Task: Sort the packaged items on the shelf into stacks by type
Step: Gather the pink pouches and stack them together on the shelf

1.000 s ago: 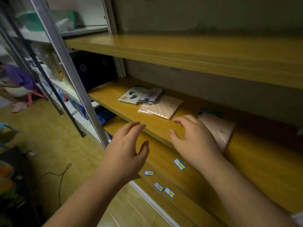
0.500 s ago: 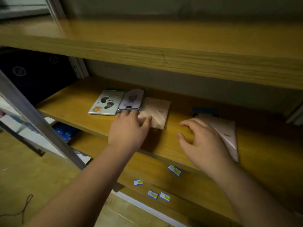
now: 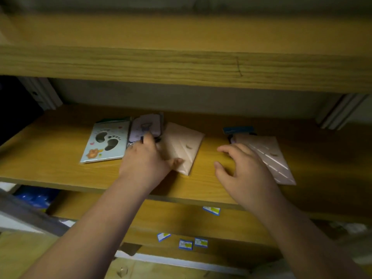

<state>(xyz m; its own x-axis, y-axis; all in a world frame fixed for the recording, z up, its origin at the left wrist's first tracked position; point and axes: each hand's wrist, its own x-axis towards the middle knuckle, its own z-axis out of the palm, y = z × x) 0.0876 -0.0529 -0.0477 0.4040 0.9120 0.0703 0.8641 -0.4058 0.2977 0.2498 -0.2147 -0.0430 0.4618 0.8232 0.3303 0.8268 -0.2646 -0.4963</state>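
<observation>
On the shelf (image 3: 60, 170), the left hand (image 3: 145, 164) lies on a pink packet (image 3: 181, 146), fingers (image 3: 148, 138) touching a lilac packet (image 3: 145, 127); grip unclear. The right hand (image 3: 245, 174) hovers spread, hiding another pink packet's (image 3: 269, 156) edge.

Single head view, close, forward and down onto the shelf (image 3: 60, 170).

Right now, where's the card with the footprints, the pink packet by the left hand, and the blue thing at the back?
footprint card (image 3: 105, 140), head view, middle of its face.
pink packet (image 3: 182, 146), head view, creased front.
blue package (image 3: 238, 130), head view, visible top strip.
</observation>
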